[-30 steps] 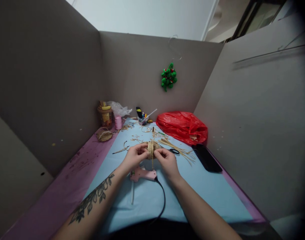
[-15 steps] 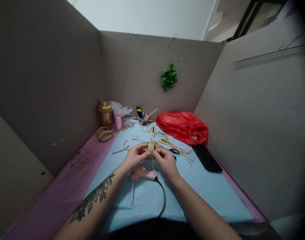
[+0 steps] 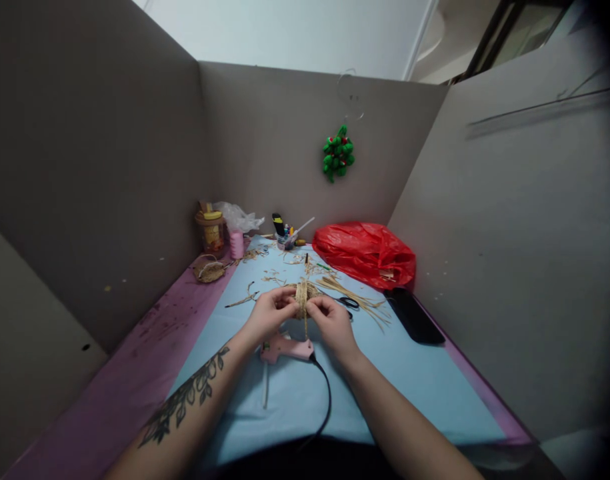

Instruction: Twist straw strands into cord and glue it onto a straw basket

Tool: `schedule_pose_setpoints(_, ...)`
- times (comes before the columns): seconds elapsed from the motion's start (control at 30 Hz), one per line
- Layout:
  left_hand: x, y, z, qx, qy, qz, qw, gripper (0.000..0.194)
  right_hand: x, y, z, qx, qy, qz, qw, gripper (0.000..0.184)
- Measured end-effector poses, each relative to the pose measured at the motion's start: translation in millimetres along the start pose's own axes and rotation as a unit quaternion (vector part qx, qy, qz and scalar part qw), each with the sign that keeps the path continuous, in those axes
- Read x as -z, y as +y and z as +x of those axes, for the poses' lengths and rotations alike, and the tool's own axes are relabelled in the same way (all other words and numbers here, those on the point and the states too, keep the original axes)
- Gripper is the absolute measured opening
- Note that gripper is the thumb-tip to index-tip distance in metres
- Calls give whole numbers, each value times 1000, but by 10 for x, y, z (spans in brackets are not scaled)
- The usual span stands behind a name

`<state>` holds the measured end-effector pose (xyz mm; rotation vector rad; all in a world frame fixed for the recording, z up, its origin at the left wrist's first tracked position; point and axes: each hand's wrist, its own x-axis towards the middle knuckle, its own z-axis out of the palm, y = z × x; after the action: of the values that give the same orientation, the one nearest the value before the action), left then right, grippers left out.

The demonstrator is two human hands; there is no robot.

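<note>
Between my two hands is a small woven straw piece [image 3: 303, 295] with a braided band around it. A braided end hangs below it toward the glue gun. My left hand [image 3: 271, 312] pinches the piece at its left side, thumb in front and fingers partly behind. From the right, my right hand [image 3: 332, 321] pinches the band with thumb and forefinger. A pink glue gun [image 3: 289, 348] lies just below my hands, a glue stick poking out and a black cord running toward me. The far side of the straw piece is hidden.
Black-handled scissors [image 3: 349, 303] and loose straw strips [image 3: 362, 300] lie right of my hands. Behind are a red plastic bag [image 3: 365, 257] and a tub of pens [image 3: 285, 240]. A black phone-like slab [image 3: 413, 319] is at right; a pink thread spool [image 3: 237, 245] and woven disc [image 3: 209, 271] at left.
My right fingertips have shifted very slightly to the left on the band. Otherwise both hands, the straw piece and the table things look the same.
</note>
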<state>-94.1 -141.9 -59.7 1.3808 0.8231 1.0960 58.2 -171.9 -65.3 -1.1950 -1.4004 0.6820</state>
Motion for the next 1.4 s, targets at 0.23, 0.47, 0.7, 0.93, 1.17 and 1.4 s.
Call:
schedule_pose_setpoints(0.23,14,33,20,14,39,-14,999,48,24,25,-4,-5,8,-5,1000,18)
schedule_pose_setpoints(0.47,26,-42,32,8,50,-34,998,42,-21,29,-24,-12,-8,-47,999,19)
schedule_pose_setpoints(0.7,17,-53,22,5,51,-42,998,41,-30,35,-26,-17,-6,-49,999,17)
schedule_pose_setpoints(0.93,0,2,16,15,52,-45,998,42,-40,26,-21,-21,-8,-49,999,17)
schedule_pose_setpoints(1.17,14,2,19,19,46,-38,998,42,-32,30,-16,-4,-13,-56,998,16)
schedule_pose_setpoints(1.4,26,-19,23,24,35,-47,998,46,-31,24,-18,-6,-13,-44,999,16)
